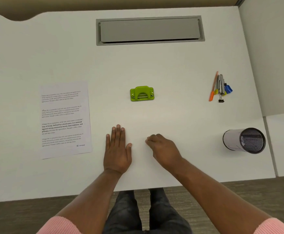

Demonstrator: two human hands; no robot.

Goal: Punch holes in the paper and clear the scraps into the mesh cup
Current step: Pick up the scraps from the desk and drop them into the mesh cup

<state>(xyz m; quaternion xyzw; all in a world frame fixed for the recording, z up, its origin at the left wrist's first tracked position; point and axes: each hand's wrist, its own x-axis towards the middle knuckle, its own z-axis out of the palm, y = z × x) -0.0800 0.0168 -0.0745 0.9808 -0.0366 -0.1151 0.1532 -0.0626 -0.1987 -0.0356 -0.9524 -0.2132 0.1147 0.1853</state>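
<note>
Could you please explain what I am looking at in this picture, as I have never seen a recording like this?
There is no machine here: a person wears a camera on the head, looking down at their own hands on a white desk. The left hand lies flat; the right hand rests with fingers loosely curled; neither holds anything visible. On the desk lie a printed paper at left, a green hole punch in the middle, a mesh cup at right, and beyond it a small pile of stationery.
</note>
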